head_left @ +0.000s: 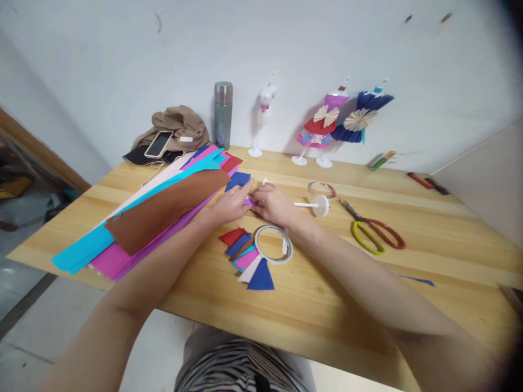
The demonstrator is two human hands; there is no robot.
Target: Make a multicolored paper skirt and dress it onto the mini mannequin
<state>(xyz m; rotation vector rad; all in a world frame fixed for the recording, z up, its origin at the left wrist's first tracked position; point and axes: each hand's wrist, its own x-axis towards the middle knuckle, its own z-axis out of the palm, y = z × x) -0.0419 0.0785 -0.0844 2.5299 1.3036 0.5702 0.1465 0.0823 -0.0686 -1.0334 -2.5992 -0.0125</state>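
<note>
A small white dress-form mannequin lies on its side under my hands, its stem and round base (321, 206) pointing right. My right hand (273, 204) is closed over its body, which is mostly hidden. Beside it my left hand (233, 202) is closed at a strip of purple paper (248, 202) that shows between the two hands. A blue paper piece (238, 181) lies just beyond my left fingers. Nearer me sits a roll of tape (257, 245) with a fan of cut paper pieces (261, 276) in several colours along its left side.
Long coloured paper sheets (163, 209) cover the left of the table. Scissors (368, 231) and a second tape ring (312, 188) lie right. Three mannequins, one nearly bare (267, 97), stand by the wall near a flask (223, 117). A phone (159, 144) rests on brown cloth (183, 125).
</note>
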